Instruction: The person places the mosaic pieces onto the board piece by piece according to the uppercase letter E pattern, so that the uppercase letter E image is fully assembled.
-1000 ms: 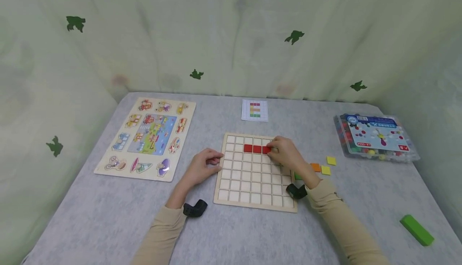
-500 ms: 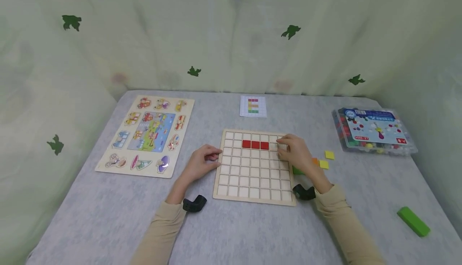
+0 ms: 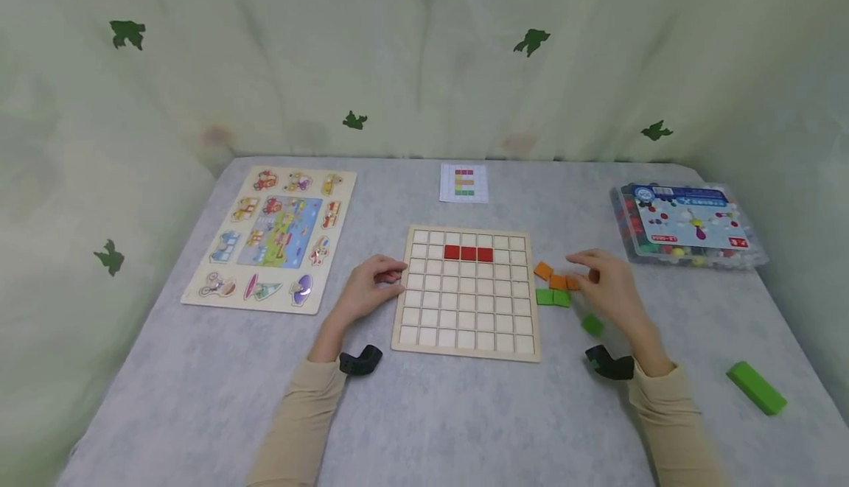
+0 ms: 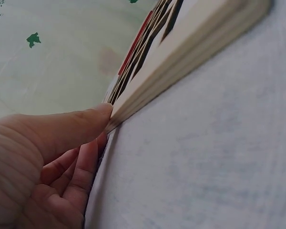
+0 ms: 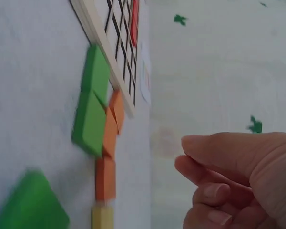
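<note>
Three red square tiles [image 3: 468, 253] lie side by side in one upper row of the wooden grid board [image 3: 466, 356]. My left hand [image 3: 367, 284] touches the board's left edge, thumb and fingertips against its side. My right hand [image 3: 610, 288] hovers to the right of the board with nothing in its fingers, the thumb and index finger close together. Beneath and beside it lie orange tiles [image 3: 544, 270], two green tiles [image 3: 553, 298] against the board's right edge and a separate green tile [image 3: 592, 325]. A yellow tile [image 5: 103, 217] shows in the right wrist view.
A card with a coloured grid pattern [image 3: 463, 183] lies behind the board. To the left is a picture puzzle board [image 3: 332, 251]. At the right stand a clear plastic box [image 3: 690, 223] of colourful pieces and a long green block [image 3: 756, 387] nearer the front.
My right hand has let go of the third red tile and moved right, off the board and over the loose tiles. The left hand stays at the board's edge.
</note>
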Demonstrator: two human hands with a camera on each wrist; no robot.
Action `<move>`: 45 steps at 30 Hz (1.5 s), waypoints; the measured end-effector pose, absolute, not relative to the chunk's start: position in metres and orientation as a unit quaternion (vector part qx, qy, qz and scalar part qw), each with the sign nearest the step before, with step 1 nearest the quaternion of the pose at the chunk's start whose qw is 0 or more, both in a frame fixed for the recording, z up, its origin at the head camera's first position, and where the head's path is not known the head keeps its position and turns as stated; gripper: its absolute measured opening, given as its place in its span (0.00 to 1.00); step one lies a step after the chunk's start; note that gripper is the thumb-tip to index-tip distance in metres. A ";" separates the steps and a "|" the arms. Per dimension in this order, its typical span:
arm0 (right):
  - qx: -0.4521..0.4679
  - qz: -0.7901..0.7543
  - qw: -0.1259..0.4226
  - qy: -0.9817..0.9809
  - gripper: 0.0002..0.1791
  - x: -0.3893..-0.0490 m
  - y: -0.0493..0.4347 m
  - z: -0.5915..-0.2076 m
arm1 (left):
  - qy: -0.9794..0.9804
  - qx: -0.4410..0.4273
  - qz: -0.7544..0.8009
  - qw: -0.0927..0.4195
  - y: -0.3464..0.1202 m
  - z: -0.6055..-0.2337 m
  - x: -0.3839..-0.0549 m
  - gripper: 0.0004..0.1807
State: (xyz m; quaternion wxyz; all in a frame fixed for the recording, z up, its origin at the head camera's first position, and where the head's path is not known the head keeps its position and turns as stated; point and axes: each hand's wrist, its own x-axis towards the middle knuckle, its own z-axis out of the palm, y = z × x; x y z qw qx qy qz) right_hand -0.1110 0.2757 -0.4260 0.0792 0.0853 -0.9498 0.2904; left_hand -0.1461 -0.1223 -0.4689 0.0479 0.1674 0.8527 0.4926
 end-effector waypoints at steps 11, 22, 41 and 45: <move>0.079 0.308 0.006 -0.948 0.13 -0.111 0.330 -0.424 | 0.852 0.169 0.494 0.041 -0.122 -0.470 -0.150 0.18; 0.084 0.307 -0.049 -0.947 0.15 -0.111 0.346 -0.439 | 0.861 0.157 0.481 0.044 -0.124 -0.471 -0.145 0.18; 0.078 0.266 -0.038 -0.960 0.15 -0.117 0.335 -0.447 | 0.852 0.172 0.492 0.043 -0.122 -0.465 -0.146 0.18; 0.076 0.255 -0.040 -0.963 0.15 -0.116 0.331 -0.444 | 0.853 0.166 0.493 0.050 -0.121 -0.468 -0.144 0.18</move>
